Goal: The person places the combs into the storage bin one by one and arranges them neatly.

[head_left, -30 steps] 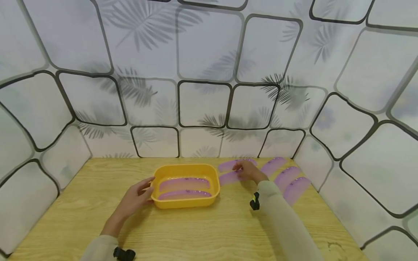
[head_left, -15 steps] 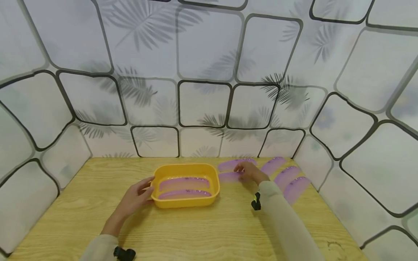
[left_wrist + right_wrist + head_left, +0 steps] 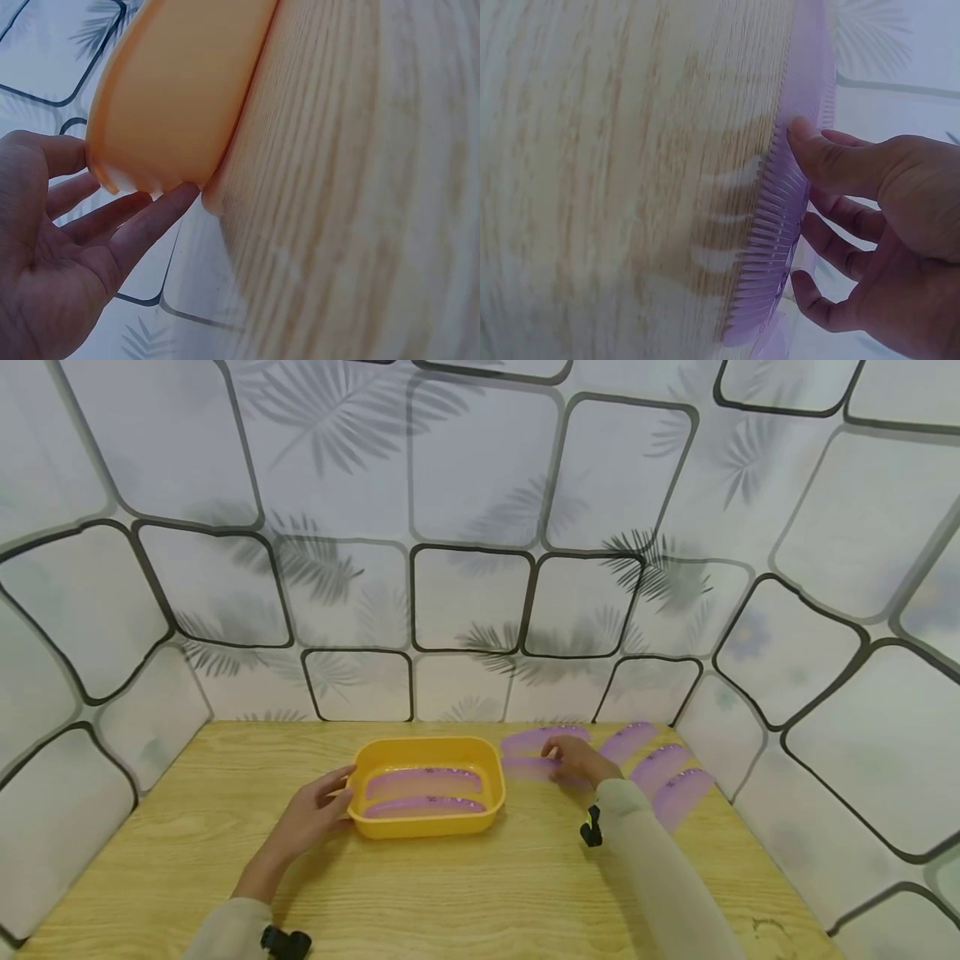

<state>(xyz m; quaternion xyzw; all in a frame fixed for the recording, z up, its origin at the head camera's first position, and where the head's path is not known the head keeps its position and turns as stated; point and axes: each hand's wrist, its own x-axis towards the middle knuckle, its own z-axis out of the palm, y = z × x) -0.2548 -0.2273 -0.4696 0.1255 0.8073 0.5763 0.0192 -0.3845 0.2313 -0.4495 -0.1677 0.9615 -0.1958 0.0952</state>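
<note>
Right grip (image 3: 576, 758) around 1 purple comb (image 3: 775, 221)

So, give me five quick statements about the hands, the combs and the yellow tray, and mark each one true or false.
1. Three purple combs lie inside the tray. False: two purple combs lie in the yellow plastic tray.
2. The left hand touches one end of that tray. True.
3. The right hand holds a comb that is outside the tray. True.
4. The combs outside the tray are on its left. False: they are on its right, on the wood-grain tabletop.
5. The combs in the tray lie one in front of the other, lengthwise along it. True.
</note>
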